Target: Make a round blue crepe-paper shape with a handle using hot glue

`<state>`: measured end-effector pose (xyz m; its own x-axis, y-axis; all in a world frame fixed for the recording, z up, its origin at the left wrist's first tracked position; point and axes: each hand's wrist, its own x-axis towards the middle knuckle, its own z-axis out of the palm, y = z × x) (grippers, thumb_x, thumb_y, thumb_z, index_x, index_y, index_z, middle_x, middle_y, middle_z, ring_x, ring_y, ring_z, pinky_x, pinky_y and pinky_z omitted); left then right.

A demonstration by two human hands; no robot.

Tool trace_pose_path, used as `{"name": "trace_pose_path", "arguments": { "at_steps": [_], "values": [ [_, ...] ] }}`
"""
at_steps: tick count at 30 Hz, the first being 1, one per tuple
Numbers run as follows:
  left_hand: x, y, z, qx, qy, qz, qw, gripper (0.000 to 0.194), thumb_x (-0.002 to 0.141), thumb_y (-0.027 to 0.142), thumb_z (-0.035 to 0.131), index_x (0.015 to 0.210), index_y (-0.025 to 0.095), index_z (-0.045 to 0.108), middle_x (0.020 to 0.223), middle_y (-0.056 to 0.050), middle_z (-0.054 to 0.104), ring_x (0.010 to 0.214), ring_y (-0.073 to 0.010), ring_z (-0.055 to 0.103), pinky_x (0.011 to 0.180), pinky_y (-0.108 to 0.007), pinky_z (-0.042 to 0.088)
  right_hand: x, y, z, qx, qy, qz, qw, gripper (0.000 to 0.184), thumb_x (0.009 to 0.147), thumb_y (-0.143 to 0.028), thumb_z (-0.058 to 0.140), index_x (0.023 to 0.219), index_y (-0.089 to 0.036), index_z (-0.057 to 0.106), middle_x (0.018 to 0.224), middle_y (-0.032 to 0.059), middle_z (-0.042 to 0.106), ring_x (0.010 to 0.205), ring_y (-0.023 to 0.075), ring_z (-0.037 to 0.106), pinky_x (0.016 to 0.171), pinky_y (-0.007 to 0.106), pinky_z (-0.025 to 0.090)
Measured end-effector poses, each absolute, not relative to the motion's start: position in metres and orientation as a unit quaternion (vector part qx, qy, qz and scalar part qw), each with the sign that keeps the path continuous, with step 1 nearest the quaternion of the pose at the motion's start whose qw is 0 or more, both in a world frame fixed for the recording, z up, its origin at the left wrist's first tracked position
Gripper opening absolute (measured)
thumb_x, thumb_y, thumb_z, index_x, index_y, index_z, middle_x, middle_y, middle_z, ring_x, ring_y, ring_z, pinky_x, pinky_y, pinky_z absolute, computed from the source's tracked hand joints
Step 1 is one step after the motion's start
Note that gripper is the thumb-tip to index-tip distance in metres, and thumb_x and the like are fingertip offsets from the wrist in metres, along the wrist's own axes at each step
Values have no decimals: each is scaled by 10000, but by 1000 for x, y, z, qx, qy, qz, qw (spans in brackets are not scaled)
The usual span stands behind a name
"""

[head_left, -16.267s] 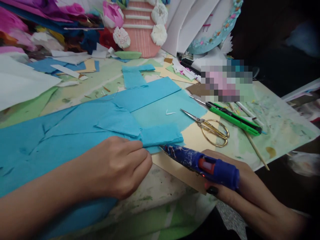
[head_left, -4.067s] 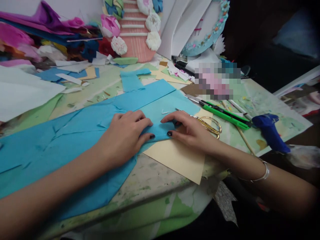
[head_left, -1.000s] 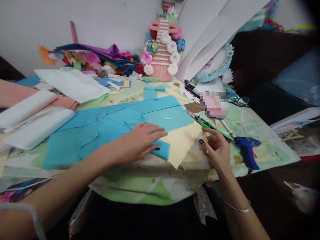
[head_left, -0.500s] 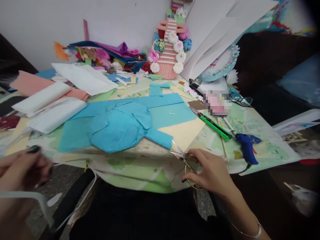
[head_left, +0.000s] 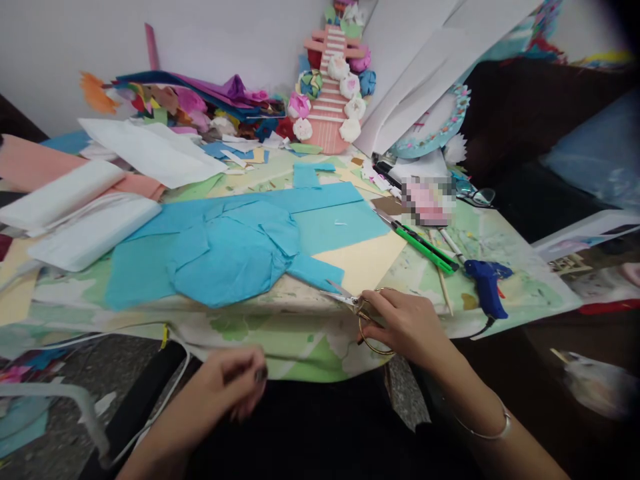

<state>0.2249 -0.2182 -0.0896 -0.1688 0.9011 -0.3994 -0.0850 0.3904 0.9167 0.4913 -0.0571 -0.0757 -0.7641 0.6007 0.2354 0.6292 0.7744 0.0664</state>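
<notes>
Gold-handled scissors are in my right hand, its fingers through the loops. Their blades stand slightly apart, pointing left, at the lower edge of a blue paper strip. This strip sticks out from a crumpled, rounded bundle of blue paper in the middle of the table. Below the table's front edge, my left hand hovers with its fingers curled in and the thumb against them; no object shows in it. Flat blue paper and a cream sheet lie beside the bundle.
On the right lie a green cutter knife, a blue glue gun and glasses. White paper rolls lie at left. A pink paper guitar with paper flowers leans on the wall. A white cable hangs below the table edge.
My left hand has moved from the far left to the front middle, below the table edge. The scissors have shifted slightly left and up, near the strip's end. The view has turned a little right.
</notes>
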Motion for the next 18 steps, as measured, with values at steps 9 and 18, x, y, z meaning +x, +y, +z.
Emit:
{"name": "trace_pose_path", "arguments": {
  "at_steps": [9,18],
  "values": [
    [181,-172,-108,76,635,649,412,323,708,420,702,567,139,628,502,-15,620,403,-97,509,391,-191,364,495,-54,-82,-300,-945,-58,116,310,823,-473,619,966,-199,633,770,36,661,611,149,573,473,281,253],
    [182,-160,-102,53,676,655,332,260,618,305,767,524,133,596,448,8,590,332,-88,469,338,-177,328,496,-52,-83,-253,-952,-64,161,343,852,-369,628,1103,-139,586,753,26,687,592,134,605,473,278,330]
  ]
}}
